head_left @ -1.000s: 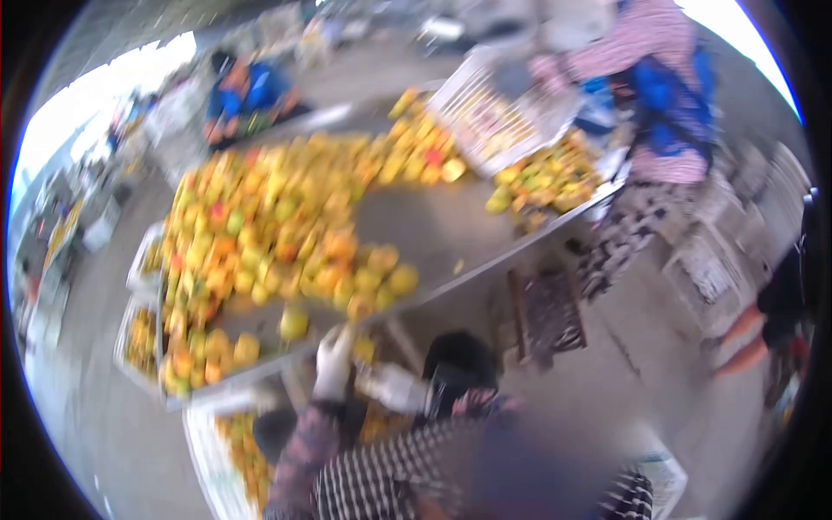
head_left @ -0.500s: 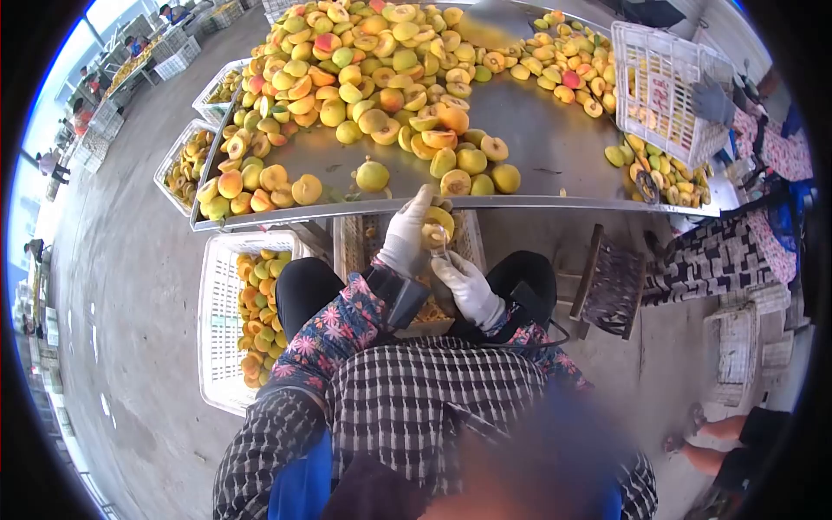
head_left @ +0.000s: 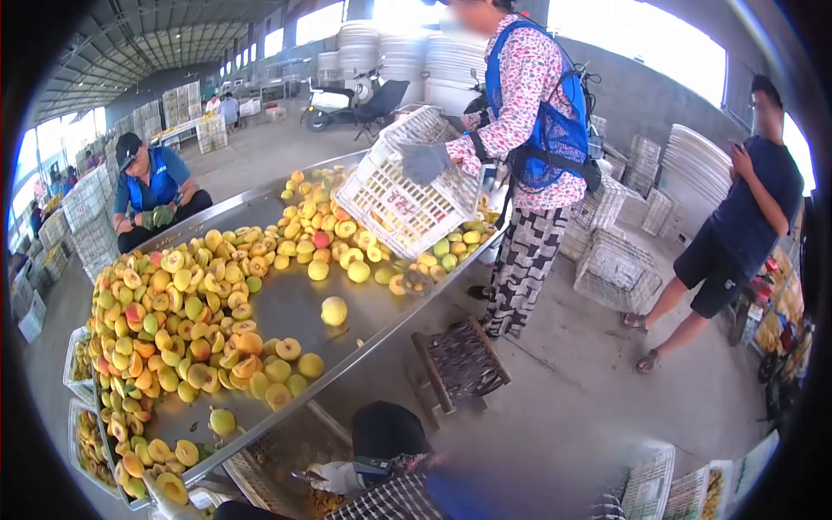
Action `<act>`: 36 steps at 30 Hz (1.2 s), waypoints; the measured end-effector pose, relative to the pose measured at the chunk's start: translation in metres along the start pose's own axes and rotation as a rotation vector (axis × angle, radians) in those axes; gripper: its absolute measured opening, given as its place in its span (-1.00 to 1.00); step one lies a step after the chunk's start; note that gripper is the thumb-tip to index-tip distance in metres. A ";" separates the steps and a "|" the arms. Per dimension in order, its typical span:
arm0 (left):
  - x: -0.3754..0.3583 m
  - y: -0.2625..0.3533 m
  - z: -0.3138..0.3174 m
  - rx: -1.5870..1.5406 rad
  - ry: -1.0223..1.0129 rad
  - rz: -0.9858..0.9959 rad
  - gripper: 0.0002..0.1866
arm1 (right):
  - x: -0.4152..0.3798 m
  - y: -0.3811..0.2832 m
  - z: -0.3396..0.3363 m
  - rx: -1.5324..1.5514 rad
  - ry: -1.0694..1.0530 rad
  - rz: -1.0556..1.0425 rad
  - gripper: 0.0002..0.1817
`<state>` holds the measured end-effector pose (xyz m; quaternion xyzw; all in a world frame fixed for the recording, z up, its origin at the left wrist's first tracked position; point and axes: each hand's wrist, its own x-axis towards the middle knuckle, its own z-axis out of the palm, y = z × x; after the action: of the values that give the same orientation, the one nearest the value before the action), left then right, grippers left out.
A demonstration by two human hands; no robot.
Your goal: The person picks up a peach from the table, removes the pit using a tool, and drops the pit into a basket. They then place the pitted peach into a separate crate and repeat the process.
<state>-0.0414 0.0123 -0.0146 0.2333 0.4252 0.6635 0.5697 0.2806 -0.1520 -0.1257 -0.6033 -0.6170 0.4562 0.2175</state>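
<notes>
White-gloved, my left hand (head_left: 159,500) touches fruit half (head_left: 173,489); whether grasping, can't tell. Light touch spares flesh. My right hand (head_left: 339,478) clasps small tool (head_left: 302,476), tip best angled off fingers.

One large metal table (head_left: 299,303) and one woven stool (head_left: 461,360) stand nearby.

The left hand (head_left: 163,497) is blurred and cut off by the bottom edge; whether it grips the peach half (head_left: 172,488) is unclear. The right hand (head_left: 334,477) hides most of its small tool (head_left: 303,475). A blurred patch (head_left: 537,464) covers the lower middle. The tilted crate (head_left: 412,186) hides peaches behind it, its red marking unreadable. The standing co-worker's head (head_left: 477,10) is cut off above.
</notes>
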 end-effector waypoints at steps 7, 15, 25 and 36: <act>0.033 0.023 -0.067 -0.010 0.122 0.156 -0.55 | 0.006 0.011 0.010 0.188 -0.053 0.080 -0.51; 0.067 0.045 -0.165 0.424 0.310 0.472 -0.52 | 0.002 0.008 0.002 -0.040 -0.032 -0.045 -0.39; 0.077 0.033 -0.177 1.005 0.088 0.387 -0.58 | -0.001 0.000 0.000 -0.101 -0.071 -0.073 -0.37; -0.003 -0.002 0.051 0.845 -0.476 0.432 -0.74 | -0.006 -0.008 0.000 -0.023 -0.145 -0.170 -0.40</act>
<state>0.0011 0.0249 0.0115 0.6687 0.4567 0.4654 0.3573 0.2773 -0.1569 -0.1174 -0.5165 -0.6854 0.4713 0.2032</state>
